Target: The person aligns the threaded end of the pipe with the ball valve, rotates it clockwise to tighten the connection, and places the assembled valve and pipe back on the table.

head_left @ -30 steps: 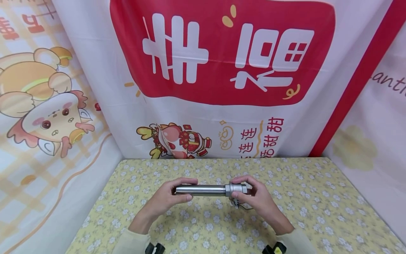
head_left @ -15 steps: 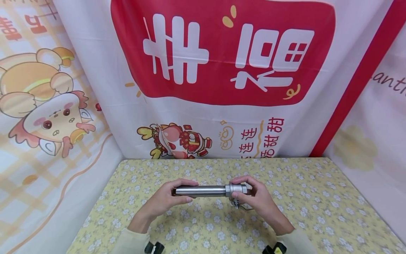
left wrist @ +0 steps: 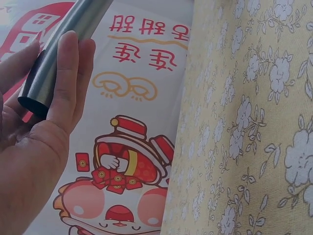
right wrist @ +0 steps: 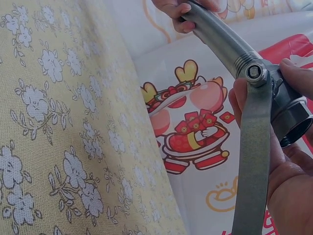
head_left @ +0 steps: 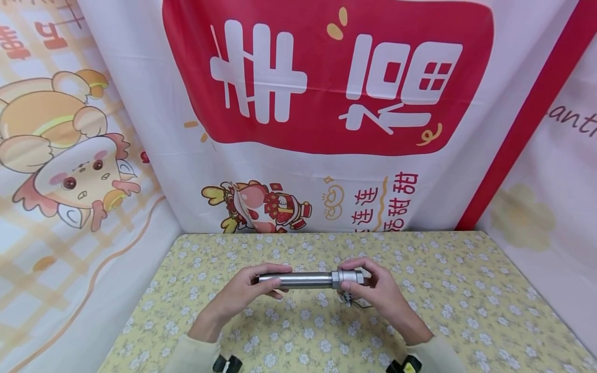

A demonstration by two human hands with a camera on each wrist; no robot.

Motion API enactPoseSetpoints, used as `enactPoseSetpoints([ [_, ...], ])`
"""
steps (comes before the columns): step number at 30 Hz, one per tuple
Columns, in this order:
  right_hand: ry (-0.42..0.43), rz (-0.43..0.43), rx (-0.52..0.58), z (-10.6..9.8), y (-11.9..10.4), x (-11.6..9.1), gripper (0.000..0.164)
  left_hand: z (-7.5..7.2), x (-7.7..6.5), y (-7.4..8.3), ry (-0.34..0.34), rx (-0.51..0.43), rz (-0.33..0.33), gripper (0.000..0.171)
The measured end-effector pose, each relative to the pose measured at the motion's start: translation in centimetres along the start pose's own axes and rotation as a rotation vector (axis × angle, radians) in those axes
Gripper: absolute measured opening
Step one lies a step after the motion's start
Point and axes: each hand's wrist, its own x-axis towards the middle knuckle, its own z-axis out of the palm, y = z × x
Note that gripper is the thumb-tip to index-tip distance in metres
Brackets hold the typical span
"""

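A smooth steel pipe point(head_left: 308, 280) lies level above the table, its right end joined to a metal ball valve point(head_left: 347, 278). Around the pipe's free left end, my left hand point(head_left: 240, 291) grips with thumb and fingers. The left wrist view shows that pipe's open end point(left wrist: 35, 104) near the palm. My right hand point(head_left: 384, 290) holds the valve body between thumb and fingers. In the right wrist view, threads point(right wrist: 247, 59) show where pipe meets valve, and a flat lever handle point(right wrist: 254, 156) hangs from the valve under a nut point(right wrist: 256, 73).
Below the hands is a table point(head_left: 298, 331) with a yellow floral cloth. A white and red printed curtain point(head_left: 308, 166) stands along its back edge. Printed cloths hang at the left point(head_left: 154, 269) and right point(head_left: 527, 269) sides.
My left thumb has moved from the pipe's near lower edge up over its side, while the left fingers show beneath. The right hand, pipe and valve stay nearly still.
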Motion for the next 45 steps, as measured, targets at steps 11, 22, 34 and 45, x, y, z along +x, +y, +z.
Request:
enactPoseSetpoints([
  [11, -0.001, 0.006, 0.001, -0.06, 0.09, -0.04, 0.036, 0.29, 0.12, -0.14, 0.006, 0.005, 0.05, 0.04],
  [22, 0.004, 0.046, 0.016, -0.04, -0.08, -0.05, 0.037, 0.46, 0.01, 0.0, 0.027, 0.03, 0.073, 0.041],
  [34, -0.004, 0.034, 0.022, 0.01, -0.14, -0.03, 0.037, 0.66, -0.05, -0.21, 0.065, 0.074, 0.06, 0.038],
  [45, -0.003, 0.015, 0.009, 0.05, -0.03, 0.04, 0.036, 0.3, -0.12, -0.11, 0.039, 0.088, 0.022, 0.048],
])
